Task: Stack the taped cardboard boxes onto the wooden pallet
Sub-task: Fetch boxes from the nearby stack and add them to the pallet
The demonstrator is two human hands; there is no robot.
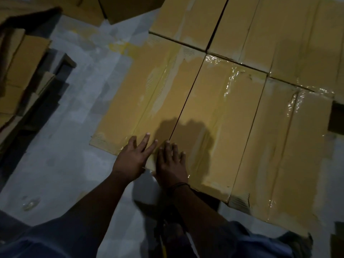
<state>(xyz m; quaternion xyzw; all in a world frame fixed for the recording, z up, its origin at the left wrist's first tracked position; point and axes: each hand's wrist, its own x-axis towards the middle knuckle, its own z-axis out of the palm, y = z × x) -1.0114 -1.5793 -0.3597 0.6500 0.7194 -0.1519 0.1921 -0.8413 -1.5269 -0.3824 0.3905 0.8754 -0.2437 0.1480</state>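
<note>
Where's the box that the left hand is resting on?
In the head view, centre-left: the leftmost box of the near row, floor on its left, another taped box tight against its right.

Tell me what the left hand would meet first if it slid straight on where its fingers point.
Nothing, it seems: the left hand lies flat on the leftmost box, whose taped top looks free up to its far end.

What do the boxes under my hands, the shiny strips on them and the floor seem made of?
Boxes: brown cardboard, matte, with flap seams running down the tops.
Strips: clear plastic packing tape, glossy and wrinkled, catching glare.
Floor: probably concrete; grey, dull and blotchy.
</note>
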